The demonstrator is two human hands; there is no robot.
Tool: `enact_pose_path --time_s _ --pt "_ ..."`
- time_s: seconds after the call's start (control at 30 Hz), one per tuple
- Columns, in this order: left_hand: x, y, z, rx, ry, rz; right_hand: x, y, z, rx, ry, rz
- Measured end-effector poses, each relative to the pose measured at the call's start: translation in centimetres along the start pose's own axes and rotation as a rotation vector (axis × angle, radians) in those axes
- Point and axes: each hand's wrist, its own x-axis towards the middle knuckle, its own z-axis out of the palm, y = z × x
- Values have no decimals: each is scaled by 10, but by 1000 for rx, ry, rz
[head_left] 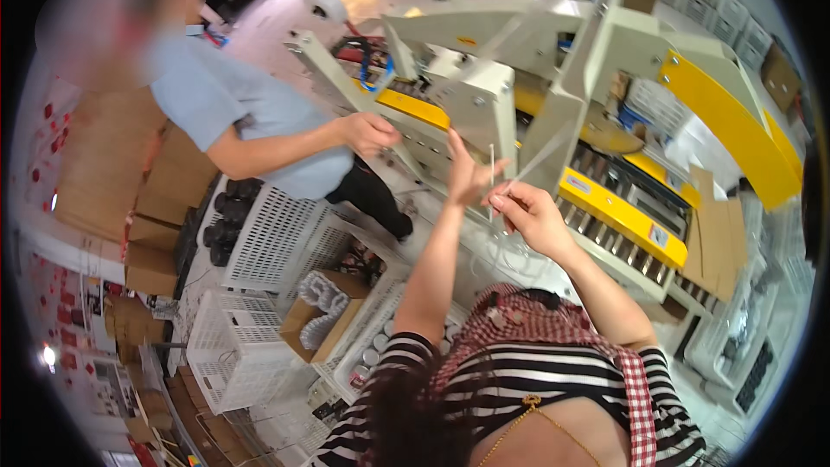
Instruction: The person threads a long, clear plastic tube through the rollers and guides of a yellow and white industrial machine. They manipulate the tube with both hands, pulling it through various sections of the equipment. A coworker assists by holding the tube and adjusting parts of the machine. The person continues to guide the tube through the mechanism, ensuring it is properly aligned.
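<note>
My left hand (467, 175) is raised in front of the machine, its fingers stretched out and apart. Beside it, my right hand (529, 213) is closed in a pinch on a strip of clear tape (546, 152), which slants up toward the machine's upright arm. A narrow white strip (492, 164) stands between my two hands; whether the left fingers touch it I cannot tell. Loose clear film (503, 252) hangs beneath the right hand. The cream-coloured machine (484, 97) looks like a carton sealer, with yellow guards (624, 218) and rows of metal rollers.
At the left a person in a light blue shirt (259, 112) holds one arm (290, 145) toward the machine. White slatted crates (238, 350) and an open cardboard box (324, 316) stand at the lower left. Flattened cardboard (718, 238) leans at the right.
</note>
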Motion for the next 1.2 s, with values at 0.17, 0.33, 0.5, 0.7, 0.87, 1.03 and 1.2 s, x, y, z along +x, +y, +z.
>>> enact_pose_path --time_s 0.17,0.33,0.5,0.7,0.87,1.03,1.2 --pt "1 -18 10 146 81 -17 -32 6 -27 4 4 -85" --pt "-2 -6 8 137 72 8 -57 -11 -45 51 -17 215" --pt "-9 -8 -1 134 66 -48 -61 -2 -38 65 61 153" --pt "1 -20 15 256 55 20 -49 -23 -30 8 193 148" --pt "6 -78 23 265 113 301 -3 -8 -11 -24 340 -42" --pt "17 -60 34 -146 264 267 27 -30 23 -141 438 -202" --pt "18 -33 41 -234 76 266 23 -33 36 -167 727 -177"
